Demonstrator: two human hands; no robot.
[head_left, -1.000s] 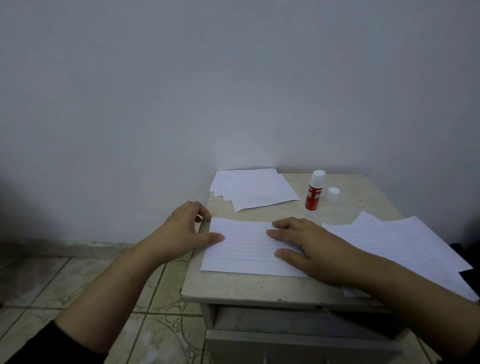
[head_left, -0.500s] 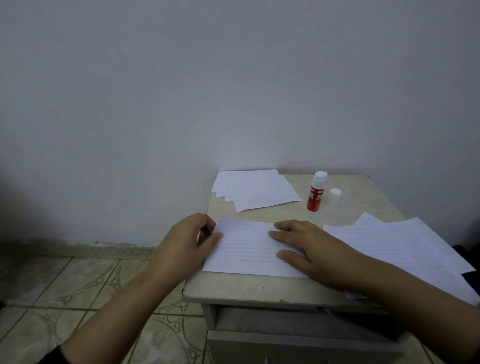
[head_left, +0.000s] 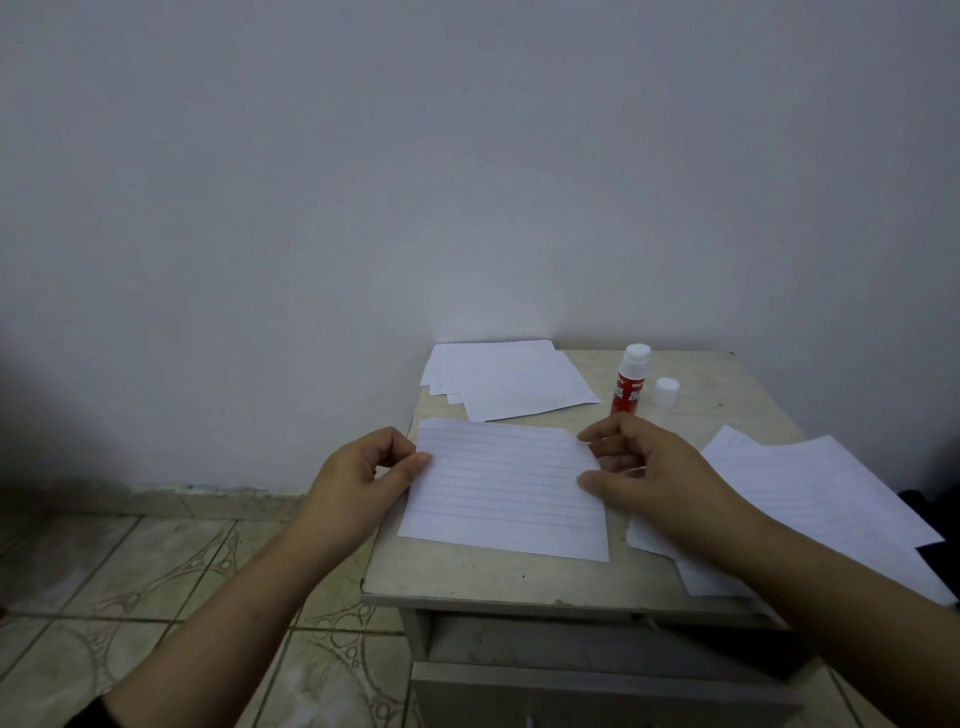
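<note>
While the lined sheet (head_left: 504, 488) lies ahead | left hand (head_left: 363, 480) pinches its 9 o'clock edge | right hand (head_left: 660, 467) pinches 3 o'clock (thumbs atop)

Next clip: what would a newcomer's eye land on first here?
First comes the lined sheet at the middle of the small table, pinched at its side edges by the left hand and the right hand. Behind it stands a red glue stick, with a white cap beside it.
</note>
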